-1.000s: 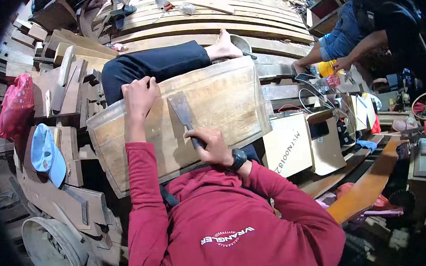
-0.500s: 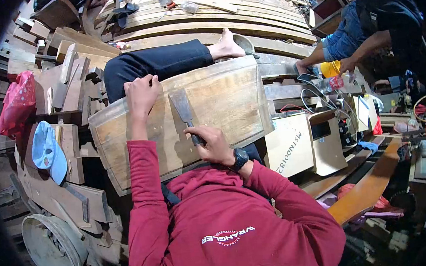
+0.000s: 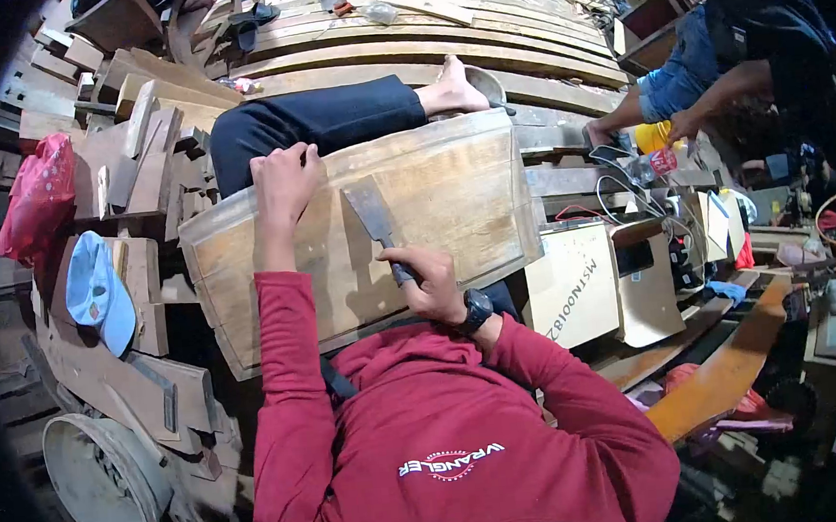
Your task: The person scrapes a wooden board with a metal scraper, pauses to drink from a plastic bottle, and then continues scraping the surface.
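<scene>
A wide wooden panel point(image 3: 476, 188) with worn, greyish edges lies across my lap. My left hand point(image 3: 286, 183) grips its far edge on the left, fingers curled over the rim. In my right hand point(image 3: 428, 288) is a scraper point(image 3: 369, 211) with a flat, dark metal blade, held by its dark handle. The blade points away from me over the middle of the panel, its shadow falling beside it on the wood. A dark watch sits on my right wrist.
On the left are stacked wood offcuts point(image 3: 141, 175), a blue cap point(image 3: 99, 294), a pink bag point(image 3: 40, 197) and a dusty bucket point(image 3: 102, 482). Cardboard point(image 3: 570, 283), cables and a plastic bottle point(image 3: 651, 166) stand to the right. Another person point(image 3: 716, 61) bends at the upper right. Long planks point(image 3: 422, 57) lie ahead.
My right hand has moved the scraper slightly to the right over the panel. My left hand keeps its hold on the far edge. The whole view has shifted a little.
</scene>
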Available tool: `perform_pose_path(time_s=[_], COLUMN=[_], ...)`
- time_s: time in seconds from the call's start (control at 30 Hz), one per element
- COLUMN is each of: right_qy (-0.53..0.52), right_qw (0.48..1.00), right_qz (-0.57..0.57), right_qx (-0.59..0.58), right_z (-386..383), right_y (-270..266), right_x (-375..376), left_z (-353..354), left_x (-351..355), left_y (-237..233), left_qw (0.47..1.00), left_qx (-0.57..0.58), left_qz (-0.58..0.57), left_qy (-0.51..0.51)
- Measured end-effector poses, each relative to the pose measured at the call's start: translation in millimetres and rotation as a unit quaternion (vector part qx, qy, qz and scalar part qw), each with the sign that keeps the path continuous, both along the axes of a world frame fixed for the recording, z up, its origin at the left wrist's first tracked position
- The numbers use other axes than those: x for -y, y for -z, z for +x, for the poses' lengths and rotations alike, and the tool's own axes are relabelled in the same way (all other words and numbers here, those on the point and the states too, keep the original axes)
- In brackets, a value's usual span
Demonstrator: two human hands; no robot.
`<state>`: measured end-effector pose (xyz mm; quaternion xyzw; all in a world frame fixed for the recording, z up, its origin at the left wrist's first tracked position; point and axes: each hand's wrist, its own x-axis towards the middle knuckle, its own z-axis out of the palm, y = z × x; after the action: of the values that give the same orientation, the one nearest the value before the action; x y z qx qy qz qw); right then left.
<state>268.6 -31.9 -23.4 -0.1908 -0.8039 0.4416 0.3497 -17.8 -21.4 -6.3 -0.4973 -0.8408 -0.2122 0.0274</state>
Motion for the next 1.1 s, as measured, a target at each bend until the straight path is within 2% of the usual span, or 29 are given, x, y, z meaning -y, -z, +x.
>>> perform_pose_path(time_s=[0.1, 0.63, 0.83, 0.93, 1.1], right_qy=[-0.011, 0.005, -0.025, 0.009, -0.043], right_qw=[1.0, 0.999, 0.998, 0.999, 0.998], right_qz=[0.012, 0.029, 0.027, 0.039, 0.034], right_qx=[0.026, -0.015, 0.047, 0.0, 0.019], right_z=[-4.4, -7.8, 4.9, -11.5, 1.6], right_y=[-10.3, -5.2, -5.2, -6.7, 0.7], right_x=[-1.0, -0.9, -3.3, -1.2, -2.0], left_z=[2.5, 3.8, 4.3, 4.0, 5.7], left_x=[-0.4, 0.3, 0.0, -0.6, 0.2], left_y=[-2.2, -3.8, -3.4, -5.0, -7.8], left_qw=[1.0, 1.0, 1.0, 1.0, 1.0], left_qx=[0.003, -0.007, -0.009, -0.001, 0.016], left_qz=[0.008, 0.007, 0.007, -0.016, 0.004], left_qy=[-0.002, -0.008, -0.008, -0.012, -0.013])
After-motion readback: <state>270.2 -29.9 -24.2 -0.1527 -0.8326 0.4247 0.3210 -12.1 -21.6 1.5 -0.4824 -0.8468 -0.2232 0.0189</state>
